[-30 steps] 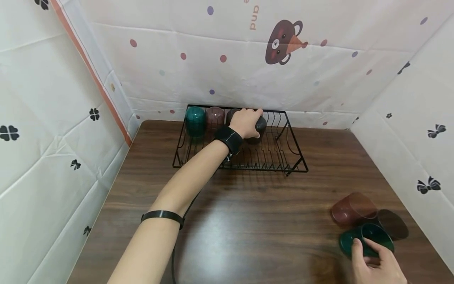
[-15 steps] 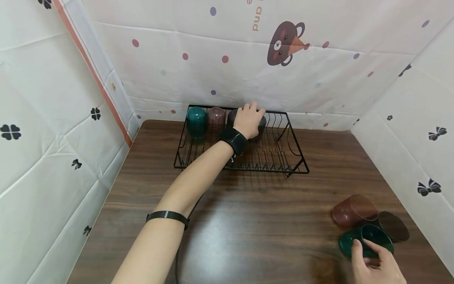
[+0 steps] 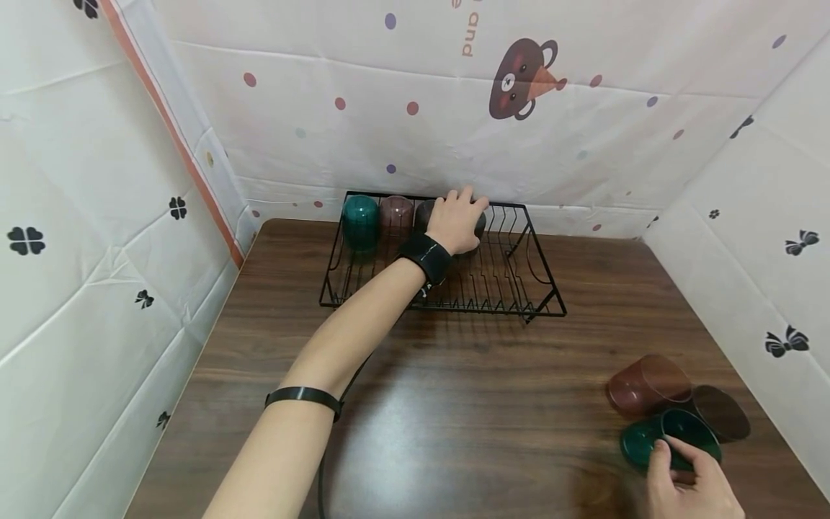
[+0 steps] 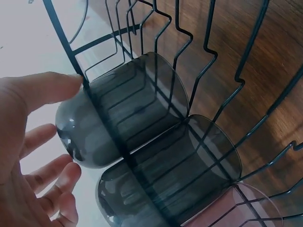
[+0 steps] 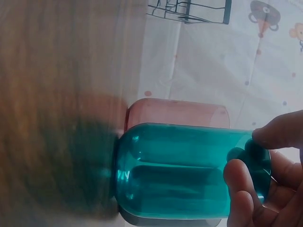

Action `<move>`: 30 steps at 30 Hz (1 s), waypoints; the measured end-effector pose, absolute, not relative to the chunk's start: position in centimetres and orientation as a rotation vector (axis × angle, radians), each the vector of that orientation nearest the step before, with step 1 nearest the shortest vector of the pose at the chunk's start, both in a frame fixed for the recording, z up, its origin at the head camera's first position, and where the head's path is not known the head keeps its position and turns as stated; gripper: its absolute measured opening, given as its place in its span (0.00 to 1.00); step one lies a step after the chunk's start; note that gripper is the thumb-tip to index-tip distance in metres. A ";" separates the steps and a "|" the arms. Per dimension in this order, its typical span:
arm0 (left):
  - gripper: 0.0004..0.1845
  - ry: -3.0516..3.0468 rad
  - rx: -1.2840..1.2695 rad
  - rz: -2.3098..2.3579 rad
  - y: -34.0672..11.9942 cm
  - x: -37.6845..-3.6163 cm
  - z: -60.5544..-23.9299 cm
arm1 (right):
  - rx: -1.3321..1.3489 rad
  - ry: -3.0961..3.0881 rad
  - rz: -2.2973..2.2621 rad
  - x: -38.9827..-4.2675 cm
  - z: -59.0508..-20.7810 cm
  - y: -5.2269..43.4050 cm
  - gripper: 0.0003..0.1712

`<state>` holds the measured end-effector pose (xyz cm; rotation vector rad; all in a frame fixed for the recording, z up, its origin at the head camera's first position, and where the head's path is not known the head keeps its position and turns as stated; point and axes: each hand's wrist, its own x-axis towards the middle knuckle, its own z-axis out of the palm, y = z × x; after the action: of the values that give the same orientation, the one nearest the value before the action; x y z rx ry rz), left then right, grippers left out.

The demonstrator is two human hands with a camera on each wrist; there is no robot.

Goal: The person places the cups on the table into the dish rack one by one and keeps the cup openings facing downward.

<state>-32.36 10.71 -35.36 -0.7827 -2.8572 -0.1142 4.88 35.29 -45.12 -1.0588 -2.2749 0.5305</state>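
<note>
My left hand [image 3: 457, 220] is over the black wire dish rack [image 3: 547, 259], its fingers loosely spread at the base of an upside-down dark grey glass [image 4: 142, 101]. In the left wrist view the thumb lies by the rack's rail and the fingers stand apart beside that base. A second dark grey glass [image 4: 180, 156] leans right beside it. At the lower right, my right hand [image 3: 694, 483] pinches the rim of an upright teal glass [image 5: 175, 170], thumb outside and a finger inside. The teal glass stands on the table.
An upside-down teal glass [image 3: 360, 223] and a pinkish glass [image 3: 396, 215] fill the rack's left end. A red glass [image 3: 632, 386] and a grey glass [image 3: 723, 414] stand close behind the right hand's glass. Patterned white sheets [image 3: 311, 144] wall the wooden table [image 3: 493, 404].
My left hand's fingers have come off the dark grey glass in the rack and spread, the hand lifting slightly. The right hand stays at the teal glass.
</note>
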 end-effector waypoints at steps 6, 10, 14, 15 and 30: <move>0.30 -2.862 -0.838 -0.224 10.2 -32.3 -35.0 | -1.044 -2.256 0.527 4.8 -45.4 35.2 0.22; 0.29 -2.865 -0.878 -0.222 9.7 -31.9 -34.6 | -0.998 -2.243 0.547 4.7 -45.6 34.9 0.20; 0.27 -2.861 -0.920 -0.183 9.1 -31.3 -34.0 | -0.964 -2.224 0.571 4.7 -45.7 34.7 0.19; 0.27 -2.860 -0.933 -0.187 9.0 -31.1 -33.9 | -0.963 -2.222 0.574 4.7 -45.7 34.7 0.19; 0.21 -2.787 -1.142 -0.337 7.3 -25.5 -31.9 | -0.515 -2.377 0.625 3.9 -45.6 33.5 0.05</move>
<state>-25.49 7.30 -31.88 -1.1420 -2.7873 -0.3372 3.89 33.54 -45.57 -0.5146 -2.3774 0.6248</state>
